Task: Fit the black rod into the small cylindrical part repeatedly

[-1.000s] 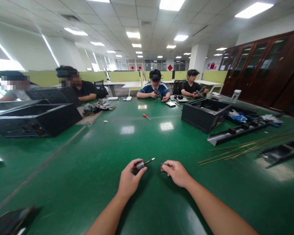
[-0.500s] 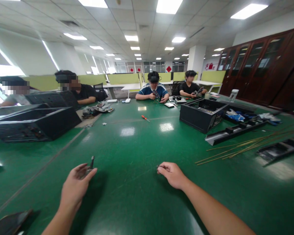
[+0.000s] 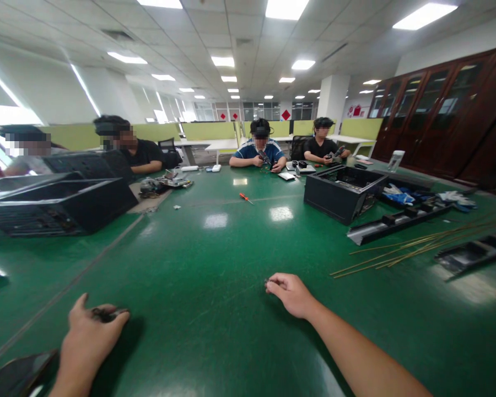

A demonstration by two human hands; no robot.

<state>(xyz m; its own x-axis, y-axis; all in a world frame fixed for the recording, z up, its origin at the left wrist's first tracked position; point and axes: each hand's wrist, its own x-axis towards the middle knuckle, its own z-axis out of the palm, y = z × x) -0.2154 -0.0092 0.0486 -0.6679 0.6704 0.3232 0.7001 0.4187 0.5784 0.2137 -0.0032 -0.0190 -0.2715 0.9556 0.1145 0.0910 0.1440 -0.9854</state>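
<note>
At lower left, the left hand (image 3: 89, 337) sits low on the glossy green table top (image 3: 215, 264). It is palm down, thumb splayed, w/ fingers curled over a small dark metal cylinder part (image 3: 107, 314); only the part's end shows. The right hand (image 3: 290, 293) comes in from lower right, forearm straight, fingertips pinched narrow on a tiny dark piece (image 3: 267, 283), too small to ID. The hands are well apart. Beyond them: an open black metal computer case (image 3: 339, 196), thin brass-coloured rods (image 3: 413, 248), an orange-handled screwdriver (image 3: 243, 197) and seated co-workers.
</note>
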